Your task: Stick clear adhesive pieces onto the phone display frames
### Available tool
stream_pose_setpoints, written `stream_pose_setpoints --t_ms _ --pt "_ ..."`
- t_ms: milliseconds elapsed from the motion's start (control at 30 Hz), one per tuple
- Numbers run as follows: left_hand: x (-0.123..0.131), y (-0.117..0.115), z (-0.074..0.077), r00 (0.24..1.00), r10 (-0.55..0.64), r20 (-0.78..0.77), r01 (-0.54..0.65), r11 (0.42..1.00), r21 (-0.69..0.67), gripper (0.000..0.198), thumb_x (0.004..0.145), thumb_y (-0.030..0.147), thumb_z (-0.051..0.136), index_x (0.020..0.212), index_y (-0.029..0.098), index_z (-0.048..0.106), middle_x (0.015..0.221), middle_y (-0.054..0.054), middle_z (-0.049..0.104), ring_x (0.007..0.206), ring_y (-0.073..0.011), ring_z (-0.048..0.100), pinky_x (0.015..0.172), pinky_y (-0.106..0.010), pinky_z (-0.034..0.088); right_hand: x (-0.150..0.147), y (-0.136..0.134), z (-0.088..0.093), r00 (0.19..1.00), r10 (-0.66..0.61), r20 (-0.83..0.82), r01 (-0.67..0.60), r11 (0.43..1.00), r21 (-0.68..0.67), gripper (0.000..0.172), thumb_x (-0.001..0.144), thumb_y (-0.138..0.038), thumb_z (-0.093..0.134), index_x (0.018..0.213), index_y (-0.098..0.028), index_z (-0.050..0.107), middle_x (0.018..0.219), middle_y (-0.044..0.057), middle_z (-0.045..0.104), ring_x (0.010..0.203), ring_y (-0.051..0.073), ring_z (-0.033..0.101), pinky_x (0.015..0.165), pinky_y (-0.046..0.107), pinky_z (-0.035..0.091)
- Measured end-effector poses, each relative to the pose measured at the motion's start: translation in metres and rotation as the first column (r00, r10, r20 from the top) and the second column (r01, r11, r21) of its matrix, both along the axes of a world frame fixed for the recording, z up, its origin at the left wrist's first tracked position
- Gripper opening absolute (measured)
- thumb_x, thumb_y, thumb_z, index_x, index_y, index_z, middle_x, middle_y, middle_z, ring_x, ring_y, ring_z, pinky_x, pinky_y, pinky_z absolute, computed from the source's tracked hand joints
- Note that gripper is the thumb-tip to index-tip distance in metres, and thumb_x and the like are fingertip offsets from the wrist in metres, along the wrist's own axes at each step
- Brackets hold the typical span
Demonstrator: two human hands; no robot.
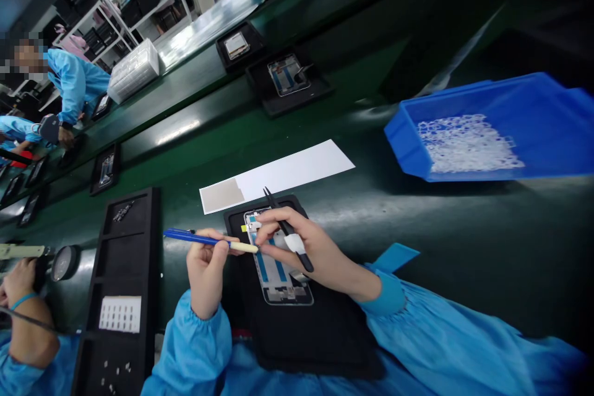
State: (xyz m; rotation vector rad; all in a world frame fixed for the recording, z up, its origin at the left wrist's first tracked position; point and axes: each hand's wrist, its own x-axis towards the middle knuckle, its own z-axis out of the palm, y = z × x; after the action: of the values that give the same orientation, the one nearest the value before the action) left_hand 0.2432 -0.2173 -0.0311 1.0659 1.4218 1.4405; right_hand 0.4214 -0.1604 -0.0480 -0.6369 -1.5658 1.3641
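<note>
My left hand (206, 269) is closed around a blue pen-shaped tool (197, 237) with a cream end, which points right. My right hand (320, 250) holds black tweezers (304, 257) wrapped in white tape, tips up and to the left. The right fingertips meet close to the pen's cream end; whether they touch it I cannot tell. Beneath both hands lies an open phone frame (278, 278) with blue strips, partly covered by my right hand. It rests on a black tray (297, 340). A small yellow-green tab sticks out at its left edge.
Beyond the tray lies a white strip of sheet (297, 167) with a grey end. A blue bin (552, 130) of small white pieces stands right. At left is a black compartment tray (151, 260) with small parts. Co-workers in blue sit left; more phone trays (320, 83) line the bench.
</note>
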Motion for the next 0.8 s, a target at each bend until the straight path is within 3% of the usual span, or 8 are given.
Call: stream_pose_setpoints --t_ms 133,400,800 --pt "-0.001 0.002 0.0 0.997 -0.028 0.079 0.033 0.998 -0.056 0.034 0.081 0.045 0.073 0.089 0.018 0.056 0.078 -0.005 0.075 0.065 -0.0181 0.072 0.065 -0.031 0.062 0.003 0.0 0.002 1.0 0.011 0.009 -0.011 0.999 0.05 0.029 0.086 -0.02 0.064 0.112 -0.024 0.052 0.083 0.0 0.067 0.08 0.017 0.064 0.079 0.034 0.052" --pt "-0.003 0.001 -0.001 0.999 -0.038 0.03 0.04 0.996 -0.075 0.033 0.08 0.046 0.073 0.087 0.017 0.057 0.08 -0.006 0.075 0.065 -0.0184 0.072 0.066 -0.033 0.062 0.003 0.0 0.007 0.999 0.021 0.034 -0.023 0.998 0.056 0.025 0.086 -0.017 0.058 0.109 -0.023 0.051 0.081 0.0 0.064 0.076 0.016 0.063 0.075 0.031 0.052" --pt "0.01 -0.008 -0.013 0.969 0.201 -0.145 -0.173 0.967 0.186 0.016 0.086 0.031 0.07 0.086 0.018 0.061 0.08 -0.002 0.073 0.069 -0.0168 0.073 0.067 -0.03 0.061 -0.005 -0.005 0.001 0.999 -0.039 -0.016 0.04 0.996 0.076 0.027 0.086 -0.015 0.055 0.112 -0.023 0.049 0.081 0.0 0.061 0.074 0.015 0.06 0.073 0.031 0.053"
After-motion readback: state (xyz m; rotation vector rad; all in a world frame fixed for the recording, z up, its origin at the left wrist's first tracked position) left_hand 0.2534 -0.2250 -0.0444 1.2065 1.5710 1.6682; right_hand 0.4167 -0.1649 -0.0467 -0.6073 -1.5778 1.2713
